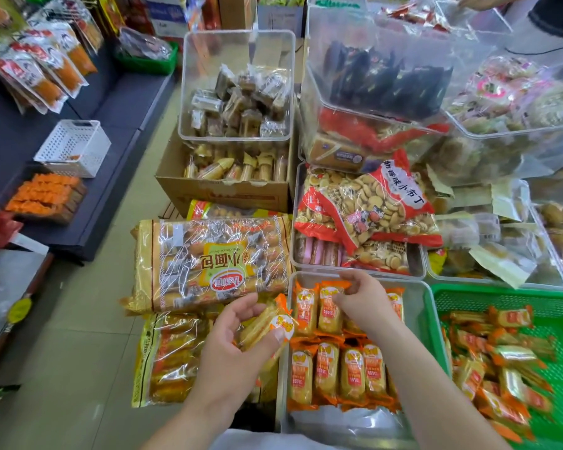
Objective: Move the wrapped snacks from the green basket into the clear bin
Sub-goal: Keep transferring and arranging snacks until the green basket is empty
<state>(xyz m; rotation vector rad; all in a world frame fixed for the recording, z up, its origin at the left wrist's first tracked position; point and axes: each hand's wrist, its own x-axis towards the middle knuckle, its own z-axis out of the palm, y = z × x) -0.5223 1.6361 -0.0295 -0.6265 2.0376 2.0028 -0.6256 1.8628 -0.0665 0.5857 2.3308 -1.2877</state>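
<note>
**Snacks lined up in the bin, one more waiting**

The green basket (504, 295) sits at the right, touching the clear bin (415, 306). That keeps each transfer a short reach. A loose heap of wrapped snacks (501, 355) is left in the basket, so I judge the task to be partway through.

In the bin, the packed snacks (335, 368) stand in two tidy rows with labels facing up, probably to fit more in.

The left hand (238, 345) waits just left of the bin rim. Its thumb and curled fingers hold one snack packet (273, 324), likely the next to go in.

The right hand (361, 300) is curled over the top of the back row. The fingers hide the contact, so I cannot tell whether it pinches a wrapper end or only nudges it straight.

Everything rests on a pale tiled floor (88, 336) in a shop aisle. Big bread bags (208, 258) lie left of the bin, a cardboard box (221, 186) sits beyond them, and a white basket (74, 146) stands on a dark shelf at far left.
</note>
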